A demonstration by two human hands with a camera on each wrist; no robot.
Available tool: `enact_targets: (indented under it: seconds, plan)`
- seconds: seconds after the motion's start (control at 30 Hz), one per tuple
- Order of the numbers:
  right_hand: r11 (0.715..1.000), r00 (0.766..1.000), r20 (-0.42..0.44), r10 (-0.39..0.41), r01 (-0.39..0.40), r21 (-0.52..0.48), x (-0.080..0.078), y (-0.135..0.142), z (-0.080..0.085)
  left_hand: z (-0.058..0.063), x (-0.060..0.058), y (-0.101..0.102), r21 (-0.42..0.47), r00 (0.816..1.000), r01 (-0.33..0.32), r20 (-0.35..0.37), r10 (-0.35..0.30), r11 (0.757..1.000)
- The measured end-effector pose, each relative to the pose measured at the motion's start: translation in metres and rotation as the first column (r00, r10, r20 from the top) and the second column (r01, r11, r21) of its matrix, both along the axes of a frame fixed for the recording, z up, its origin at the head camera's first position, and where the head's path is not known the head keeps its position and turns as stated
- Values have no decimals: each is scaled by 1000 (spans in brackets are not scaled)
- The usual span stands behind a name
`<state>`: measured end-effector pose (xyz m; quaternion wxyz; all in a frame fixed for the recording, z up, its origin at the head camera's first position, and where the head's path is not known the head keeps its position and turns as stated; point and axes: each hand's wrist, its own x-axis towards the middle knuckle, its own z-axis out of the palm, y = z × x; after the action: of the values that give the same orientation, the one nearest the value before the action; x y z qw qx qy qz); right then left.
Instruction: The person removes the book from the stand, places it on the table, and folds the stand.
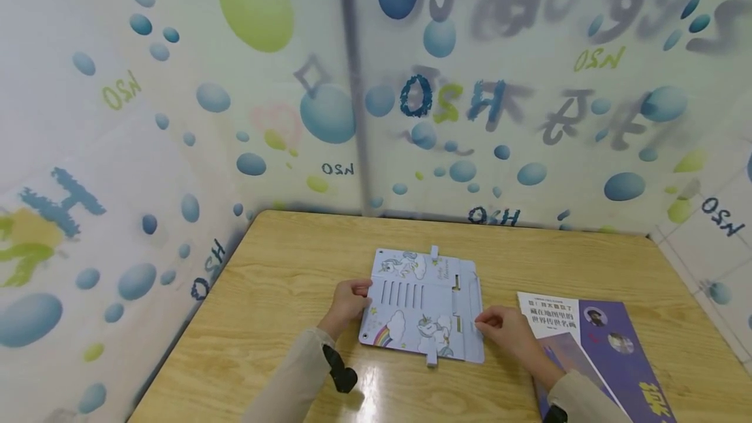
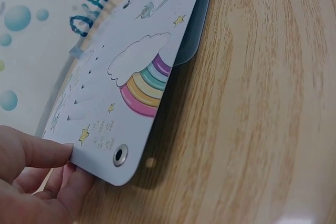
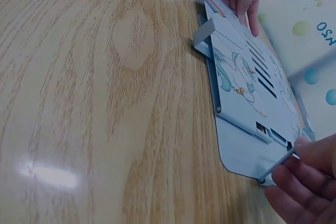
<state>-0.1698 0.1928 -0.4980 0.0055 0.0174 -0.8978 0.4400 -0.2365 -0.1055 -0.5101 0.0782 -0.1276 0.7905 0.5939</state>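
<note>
A pale folding book stand point(image 1: 384, 318) with unicorn, cloud and rainbow prints lies near the middle of the wooden table. Its panel has a row of slots, and a small page clip point(image 3: 206, 31) juts from the near edge. At the left edge, my left hand point(image 1: 346, 305) pinches the panel between thumb and fingers; the left wrist view shows that corner raised off the wood. My right hand point(image 1: 510, 330) is at the opposite edge. Its thumb and fingers pinch a thin support bar point(image 3: 277, 165) there, seen in the right wrist view.
To the right of the stand lie overlapping books or booklets with purple and white covers point(image 1: 625, 338), partly behind my right forearm. A patterned curtain point(image 1: 388, 168) with blue and green dots rises behind the wooden table point(image 1: 282, 260) and along its left side.
</note>
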Motion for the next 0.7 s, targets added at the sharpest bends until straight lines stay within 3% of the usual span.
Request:
enact_targets:
  seconds: [0.3,0.7]
  plan:
    - [997,997,76,30,-36,72,-7,-5,-7,-1,-3,4,-5,1000,-2,10,2,1000]
    - [997,991,134,23,-32,64,-12,-12,-16,-1,-1,-1,0,1000,-14,19,14,1000]
